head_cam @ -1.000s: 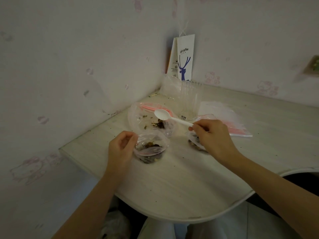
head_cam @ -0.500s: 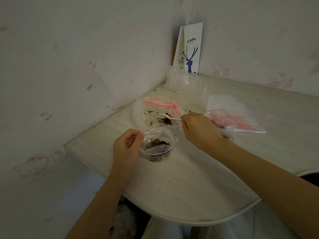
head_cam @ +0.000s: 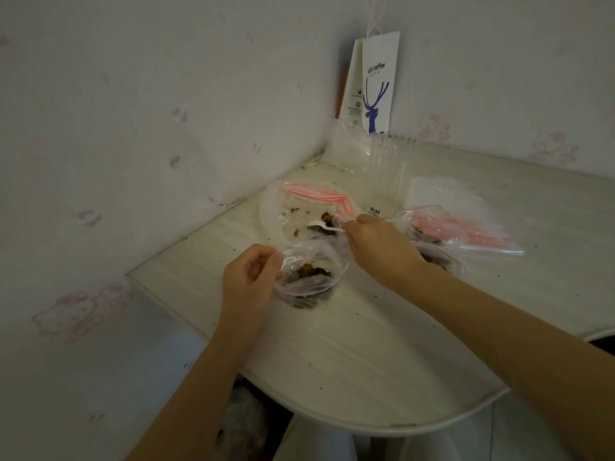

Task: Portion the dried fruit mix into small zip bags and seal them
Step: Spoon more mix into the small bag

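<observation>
My left hand [head_cam: 250, 277] pinches the rim of a small clear zip bag [head_cam: 307, 284], held open and upright on the table, with dark dried fruit inside. My right hand [head_cam: 379, 249] grips a white plastic spoon [head_cam: 324, 225]; its bowl lies in the big clear bag with a pink zip [head_cam: 299, 211], among the last dark fruit pieces. Another small bag with fruit [head_cam: 429, 241] lies partly hidden behind my right hand.
A stack of unused pink-zip bags [head_cam: 466, 224] lies to the right. Clear plastic cups [head_cam: 386, 174] and a white coffee paper bag [head_cam: 374, 84] stand in the wall corner. The pale table [head_cam: 382, 361] has a curved front edge and scattered crumbs.
My right hand moved the spoon from above the table down into the big bag's fruit. My left hand kept hold of the small bag.
</observation>
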